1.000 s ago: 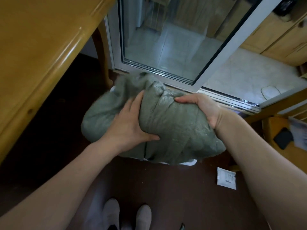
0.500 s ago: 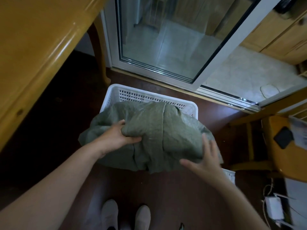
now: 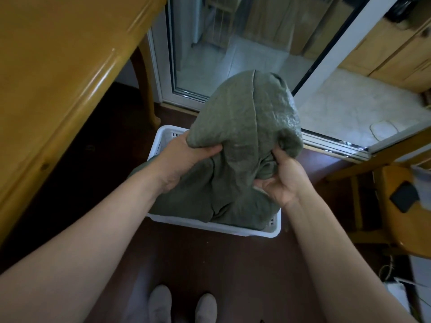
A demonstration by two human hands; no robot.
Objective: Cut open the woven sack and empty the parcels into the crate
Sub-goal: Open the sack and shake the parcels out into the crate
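I judged this to be the emptying step. The grey-green woven plastic sack (image 3: 247,117) stood on end at the middle of the frame. Its bulging upper part was raised in front of the glass sliding door (image 3: 233,43), and its slack lower part hung down inside the white perforated plastic crate (image 3: 210,226) on the dark floor. No parcel showed anywhere, and I could not see the cut mouth, so I could not tell whether anything had dropped out yet.

At the upper left of the frame was the edge of the yellow varnished wooden table (image 3: 58,66), well apart from the work.

Left of centre, my left hand (image 3: 184,157) gripped the sack. Its fingers were curled under a bunched fold at the left edge of the bulge, with the thumb laid across the cloth.

Right of centre, my right hand (image 3: 283,180) was turned palm up, its fingertips dug into a deep crease and pinching the weave. Both hands were closed on the sack, neither spread.

The next move seemed to call for lifting the closed end higher and shaking it over the crate, so the load would slide down and not spill past the rim. The wooden chair (image 3: 408,206) stood at the right edge.
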